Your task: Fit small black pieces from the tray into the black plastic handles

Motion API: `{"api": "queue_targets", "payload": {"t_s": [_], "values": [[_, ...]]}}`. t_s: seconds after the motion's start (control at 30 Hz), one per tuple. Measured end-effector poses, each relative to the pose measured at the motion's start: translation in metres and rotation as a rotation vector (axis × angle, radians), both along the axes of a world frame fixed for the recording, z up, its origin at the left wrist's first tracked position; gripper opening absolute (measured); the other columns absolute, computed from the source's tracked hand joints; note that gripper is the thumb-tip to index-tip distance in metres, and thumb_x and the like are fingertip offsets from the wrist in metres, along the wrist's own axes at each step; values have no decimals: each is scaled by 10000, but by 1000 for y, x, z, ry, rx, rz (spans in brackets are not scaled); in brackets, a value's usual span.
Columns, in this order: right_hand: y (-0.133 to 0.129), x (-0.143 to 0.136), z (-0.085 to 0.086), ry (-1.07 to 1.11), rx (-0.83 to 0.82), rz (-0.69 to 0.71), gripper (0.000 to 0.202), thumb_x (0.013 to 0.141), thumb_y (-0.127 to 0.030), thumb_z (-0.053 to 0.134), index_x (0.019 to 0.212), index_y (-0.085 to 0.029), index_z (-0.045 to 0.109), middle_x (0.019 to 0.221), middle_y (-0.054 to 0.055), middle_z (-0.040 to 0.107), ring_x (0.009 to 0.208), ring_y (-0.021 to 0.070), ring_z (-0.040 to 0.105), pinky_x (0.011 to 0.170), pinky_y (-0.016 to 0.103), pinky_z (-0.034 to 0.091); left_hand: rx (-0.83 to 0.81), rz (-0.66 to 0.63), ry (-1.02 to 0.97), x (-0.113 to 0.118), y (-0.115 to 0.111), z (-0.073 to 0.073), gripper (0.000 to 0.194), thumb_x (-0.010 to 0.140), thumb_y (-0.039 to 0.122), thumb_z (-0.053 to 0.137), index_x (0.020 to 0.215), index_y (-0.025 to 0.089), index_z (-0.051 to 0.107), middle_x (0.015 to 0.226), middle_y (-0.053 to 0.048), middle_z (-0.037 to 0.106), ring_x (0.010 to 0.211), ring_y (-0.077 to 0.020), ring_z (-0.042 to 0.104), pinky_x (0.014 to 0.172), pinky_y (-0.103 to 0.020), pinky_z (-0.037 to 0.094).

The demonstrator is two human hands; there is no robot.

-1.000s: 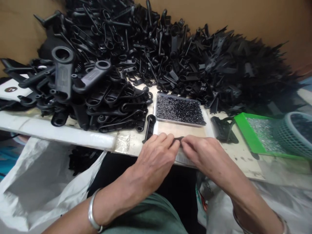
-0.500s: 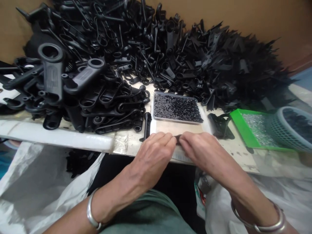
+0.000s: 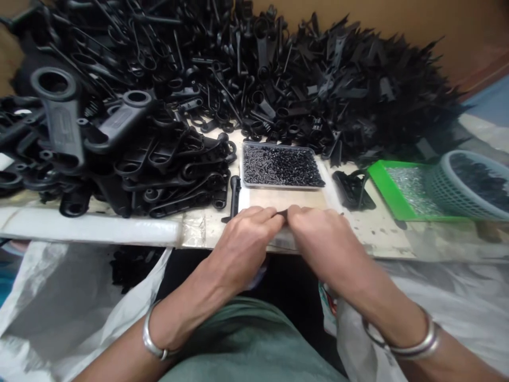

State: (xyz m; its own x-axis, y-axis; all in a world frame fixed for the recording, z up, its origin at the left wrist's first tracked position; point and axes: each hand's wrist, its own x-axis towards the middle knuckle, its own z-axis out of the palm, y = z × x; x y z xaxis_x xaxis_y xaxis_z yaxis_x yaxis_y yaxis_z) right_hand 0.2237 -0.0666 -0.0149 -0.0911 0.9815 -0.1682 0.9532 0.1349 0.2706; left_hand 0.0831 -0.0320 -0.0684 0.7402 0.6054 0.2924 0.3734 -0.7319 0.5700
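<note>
since the earlier frame, the right hand point(image 3: 324, 241) is rolled further inward, and the whole view is shifted, so the table point(image 3: 369, 233) is seen higher. two hands are counted, with one metal bracelet point(image 3: 148, 334) at each wrist. one clear tray point(image 3: 284, 186), one green tray point(image 3: 384, 185) and one mesh basket point(image 3: 447, 185) are counted, and one loose black part point(image 3: 235, 193) is seen just beside the left hand point(image 3: 244, 241). the heap of black parts point(image 3: 222, 63) is too dense to be counted. one dark piece point(image 3: 282, 213) is held between the hands, in front of the clear tray; it looks thin and matte, but is mostly hidden. both hands are closely curled, and the piece is pinched by the fingers of each. the clear tray is filled with tiny black bits, the green one with shiny silvery bits. ring-shaped ends are shown on many heaped parts.
</note>
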Motion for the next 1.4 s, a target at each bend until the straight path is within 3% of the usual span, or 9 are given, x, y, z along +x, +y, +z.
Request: {"api": "queue_targets", "payload": {"t_s": [0.23,0.43,0.57,0.67,0.8,0.93,1.07,1.2,1.4], "values": [[3,34,-10,238,-14,-37,249,926,-236,443,728,-182,584,608,19,617,548,145,554,522,279,265,34,-11,130,-2,-4,5,318,875,0,423,1054,167,626,1101,-70,574,974,-199,526,866,-353,502],[-4,-10,2,-67,-27,-49,248,754,64,446,772,-126,604,590,81,627,513,200,616,454,283,236,4,-16,42,-1,-2,1,290,915,21,369,958,127,635,985,-73,600,949,-186,538,881,-349,500],[-4,-29,0,-146,51,-14,272,724,89,430,725,-120,604,610,110,631,517,229,632,427,278,264,-52,-25,-64,-1,2,-4,253,904,34,399,908,122,635,878,-52,602,903,-172,558,873,-331,509],[0,-16,-4,-70,53,7,235,741,59,468,747,-125,614,627,103,641,537,211,620,452,279,287,-39,-37,-40,-2,4,-3,246,870,14,413,923,124,627,883,-55,600,910,-180,558,888,-342,504],[10,21,-5,186,-29,-18,189,868,-132,491,717,-161,601,595,49,629,534,164,576,508,277,308,13,-59,147,-3,3,4,344,846,-14,410,1066,176,595,1025,-57,571,970,-197,520,877,-360,498],[8,40,-5,540,-49,-173,275,903,-255,487,667,-173,602,546,3,613,512,121,567,536,243,371,37,-66,263,-2,1,13,360,886,21,402,1154,206,556,1068,-55,533,965,-199,495,850,-361,495],[-14,47,-13,1110,65,-535,238,875,-367,551,859,-151,649,613,12,662,508,124,616,521,235,492,13,-72,270,-1,4,20,346,899,37,405,1163,213,542,1041,-46,535,963,-195,496,838,-350,494],[-37,50,-27,1596,81,-858,464,819,-388,650,1177,-102,577,805,94,728,674,192,709,633,322,599,-4,-72,202,1,5,16,423,861,-26,367,1151,212,564,1048,-50,551,947,-186,511,829,-340,499],[-44,42,-36,2084,91,-872,513,804,-313,708,1260,-135,554,1121,128,688,963,229,695,881,386,569,16,-61,-54,8,-7,5,468,891,-29,301,1207,215,546,1134,-55,567,1002,-169,526,879,-337,502]]}}
